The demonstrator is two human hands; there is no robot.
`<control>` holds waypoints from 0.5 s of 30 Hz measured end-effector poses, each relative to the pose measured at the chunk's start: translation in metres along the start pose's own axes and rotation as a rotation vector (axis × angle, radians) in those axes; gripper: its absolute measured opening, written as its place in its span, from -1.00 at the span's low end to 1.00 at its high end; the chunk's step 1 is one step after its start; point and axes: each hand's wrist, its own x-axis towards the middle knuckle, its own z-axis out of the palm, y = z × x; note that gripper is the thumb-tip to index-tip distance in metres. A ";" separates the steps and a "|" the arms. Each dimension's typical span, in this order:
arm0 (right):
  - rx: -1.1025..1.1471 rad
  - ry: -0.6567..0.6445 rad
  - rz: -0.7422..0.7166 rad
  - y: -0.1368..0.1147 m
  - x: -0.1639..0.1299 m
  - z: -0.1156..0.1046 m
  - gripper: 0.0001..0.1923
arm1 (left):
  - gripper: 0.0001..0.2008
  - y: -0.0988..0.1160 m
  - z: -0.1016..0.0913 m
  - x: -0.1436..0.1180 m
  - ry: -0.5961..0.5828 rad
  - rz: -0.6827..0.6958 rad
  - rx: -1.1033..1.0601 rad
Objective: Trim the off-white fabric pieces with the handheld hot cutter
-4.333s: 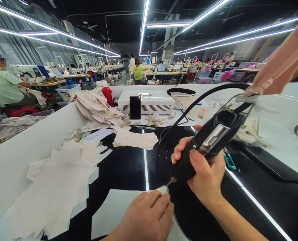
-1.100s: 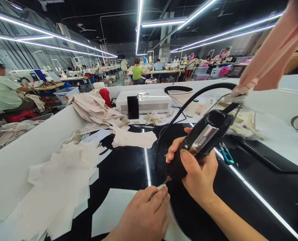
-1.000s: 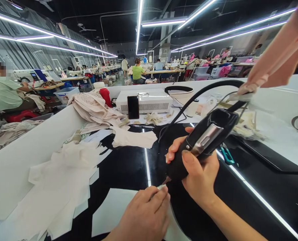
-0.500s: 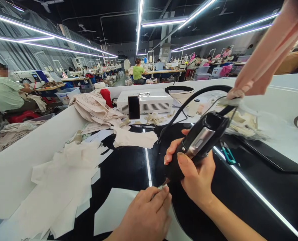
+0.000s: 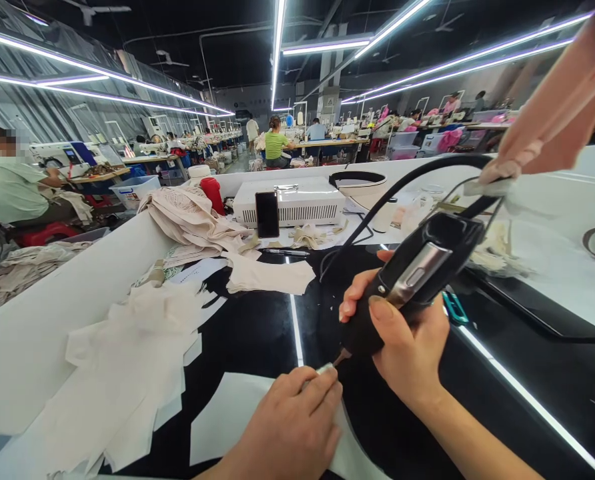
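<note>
My right hand [image 5: 407,340] is wrapped round a black corded hand tool [image 5: 417,260] with a silver switch plate. A narrow metal tip sticks out of its lower end, close to the fingertips of my left hand [image 5: 297,417]. That left hand is closed, fingers bent and pressed together, over a white cut piece [image 5: 232,407] on the black tabletop. Something small and pale shows at its fingertips, too hidden to name. The tool's black cable [image 5: 402,177] arches up and back, and pink cloth [image 5: 552,120] hangs at its top.
A heap of pale fabric pieces [image 5: 127,360] lies at left. Beige cloth [image 5: 192,217], a phone [image 5: 267,215], a white vented box [image 5: 290,200] and a single beige piece [image 5: 272,275] are further back. At right are teal snips [image 5: 455,308] and a black flat strip [image 5: 542,307].
My right hand and the tool have shifted to the right and slightly down, drawing the tip a little away from my left fingertips. The left hand has barely moved.
</note>
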 end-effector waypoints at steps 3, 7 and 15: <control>-0.039 0.024 0.008 -0.009 0.001 -0.007 -0.56 | -0.67 -0.001 -0.006 -0.002 -0.003 -0.078 -0.082; -0.061 0.023 0.016 -0.024 -0.005 -0.015 -0.61 | -0.67 -0.004 -0.014 -0.005 -0.164 -0.157 -0.144; -0.094 0.038 0.044 -0.048 -0.024 -0.031 -0.57 | -0.58 -0.017 -0.022 -0.004 -0.231 -0.143 -0.027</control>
